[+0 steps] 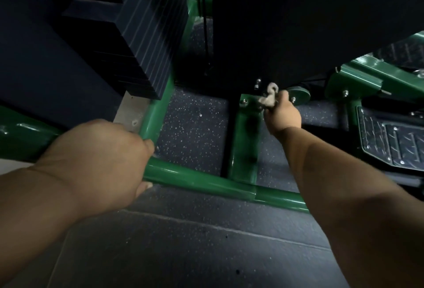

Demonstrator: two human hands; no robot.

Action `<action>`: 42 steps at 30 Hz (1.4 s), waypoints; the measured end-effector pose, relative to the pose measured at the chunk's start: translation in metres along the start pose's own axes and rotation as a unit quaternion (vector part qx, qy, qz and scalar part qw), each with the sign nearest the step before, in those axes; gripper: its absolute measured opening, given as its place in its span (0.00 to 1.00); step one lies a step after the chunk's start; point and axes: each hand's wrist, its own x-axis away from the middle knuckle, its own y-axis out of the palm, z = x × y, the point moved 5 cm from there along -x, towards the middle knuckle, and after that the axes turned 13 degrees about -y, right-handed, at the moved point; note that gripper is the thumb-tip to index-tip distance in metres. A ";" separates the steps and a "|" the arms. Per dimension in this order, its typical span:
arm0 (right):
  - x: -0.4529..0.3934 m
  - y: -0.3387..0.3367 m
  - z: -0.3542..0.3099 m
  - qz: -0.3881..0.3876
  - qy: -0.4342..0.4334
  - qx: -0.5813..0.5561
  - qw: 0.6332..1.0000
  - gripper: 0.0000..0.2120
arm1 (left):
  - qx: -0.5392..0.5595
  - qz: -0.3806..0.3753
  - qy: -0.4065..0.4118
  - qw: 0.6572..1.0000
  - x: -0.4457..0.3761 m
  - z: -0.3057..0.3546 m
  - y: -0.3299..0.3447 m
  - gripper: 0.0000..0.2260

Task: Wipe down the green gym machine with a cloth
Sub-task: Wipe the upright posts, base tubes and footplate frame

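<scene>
The green gym machine (pixel 206 181) fills the view, its painted base tubes running along the dark speckled floor. My left hand (pixel 101 157) grips the near base tube at the corner where a side tube joins it. My right hand (pixel 283 113) reaches further in and holds a small bunched pale cloth (pixel 267 99) against the top of a short green upright, just under a black panel. Most of the cloth is hidden in my fist.
A black weight stack (pixel 137 42) hangs over the left side tube. A large black panel (pixel 298 23) covers the upper middle. A green bracket (pixel 358 81) and a tread-plate footrest (pixel 394 140) lie at the right. Speckled rubber floor (pixel 195 127) shows between the tubes.
</scene>
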 end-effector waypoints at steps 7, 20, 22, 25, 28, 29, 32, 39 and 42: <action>-0.044 0.013 -0.040 -0.193 -0.134 0.165 0.958 0.20 | -0.029 -0.037 -0.011 0.999 -0.002 -0.001 0.000 0.22; -0.015 -0.004 0.005 -0.047 -0.085 0.114 0.989 0.15 | 0.001 -0.008 -0.007 1.000 -0.004 -0.003 0.008 0.22; -0.025 -0.001 -0.002 -0.080 -0.123 0.118 0.982 0.23 | 0.009 0.001 -0.004 1.000 -0.006 -0.004 0.011 0.22; -0.037 0.004 -0.016 -0.170 -0.144 0.116 0.968 0.25 | 0.046 -0.004 0.002 0.999 -0.007 -0.003 0.007 0.21; -0.041 0.004 -0.023 -0.203 -0.137 0.161 0.956 0.23 | 0.028 -0.020 0.002 0.999 -0.008 -0.005 0.009 0.22; -0.041 0.004 -0.024 -0.203 -0.144 0.171 0.953 0.23 | 0.040 -0.018 0.001 0.999 -0.008 -0.007 0.012 0.21; -0.034 0.003 -0.031 -0.181 -0.154 0.166 0.957 0.26 | 0.041 -0.044 -0.001 0.998 -0.006 -0.005 0.009 0.20; 0.035 0.022 0.033 -0.086 0.081 0.057 0.991 0.23 | 0.003 -0.029 0.001 1.000 0.000 -0.001 -0.001 0.22; 0.041 0.027 0.005 -0.053 0.028 0.004 0.998 0.19 | -0.015 -0.043 -0.019 0.999 -0.002 -0.001 0.001 0.23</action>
